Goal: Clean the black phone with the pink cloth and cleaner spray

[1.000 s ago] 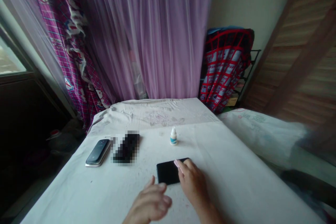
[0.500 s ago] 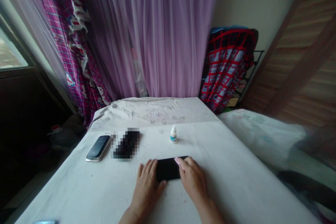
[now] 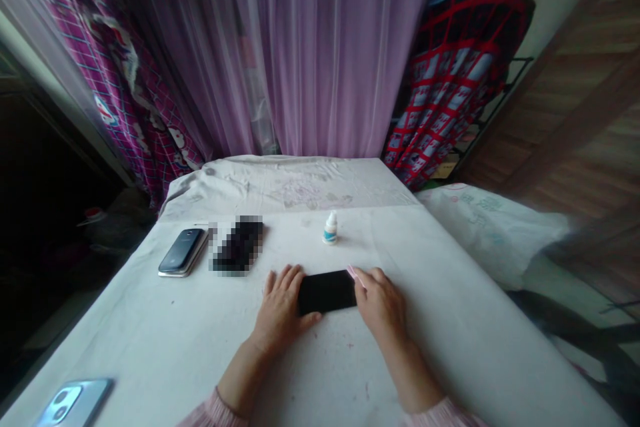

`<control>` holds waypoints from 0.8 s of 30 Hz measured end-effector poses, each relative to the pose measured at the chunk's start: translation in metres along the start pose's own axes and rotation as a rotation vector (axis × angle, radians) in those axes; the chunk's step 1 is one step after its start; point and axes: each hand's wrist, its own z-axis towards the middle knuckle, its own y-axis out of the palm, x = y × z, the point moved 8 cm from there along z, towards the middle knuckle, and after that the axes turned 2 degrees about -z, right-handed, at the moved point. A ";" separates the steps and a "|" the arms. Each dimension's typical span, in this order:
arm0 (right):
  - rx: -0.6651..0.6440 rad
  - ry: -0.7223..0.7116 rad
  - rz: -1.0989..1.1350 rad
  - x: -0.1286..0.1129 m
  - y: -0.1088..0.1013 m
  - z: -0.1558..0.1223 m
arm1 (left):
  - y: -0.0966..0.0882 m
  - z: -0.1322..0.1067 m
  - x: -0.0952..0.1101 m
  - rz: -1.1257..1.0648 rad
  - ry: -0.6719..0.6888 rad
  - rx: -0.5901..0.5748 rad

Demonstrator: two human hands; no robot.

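Observation:
A black phone [image 3: 327, 291] lies flat on the white cloth-covered table [image 3: 450, 320], screen up. My left hand [image 3: 281, 307] rests flat on the cloth at its left end, fingers stretched out and the thumb under its near edge. My right hand [image 3: 381, 301] sits at the phone's right end with fingers curled, pinching a small pink piece [image 3: 352, 272] against the phone's far right corner.
A small white dropper bottle [image 3: 329, 227] stands behind the phone. A dark phone [image 3: 183, 251] and a blurred black object [image 3: 238, 246] lie at the left. A light blue phone [image 3: 73, 401] lies at the near left corner. A white pillow [image 3: 495, 227] is at the right.
My left hand came forward from the near edge and settled flat against the phone's left end. The view tilted down, which brought the light blue phone into sight.

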 end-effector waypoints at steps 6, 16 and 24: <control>-0.014 -0.106 -0.008 -0.026 0.003 -0.004 | 0.001 -0.003 -0.001 -0.018 0.018 -0.036; -0.040 -0.088 -0.001 -0.017 0.002 0.000 | -0.002 -0.005 0.000 -0.044 0.023 -0.037; -0.018 -0.108 0.004 -0.025 0.003 -0.003 | -0.002 -0.005 0.001 -0.038 0.015 -0.039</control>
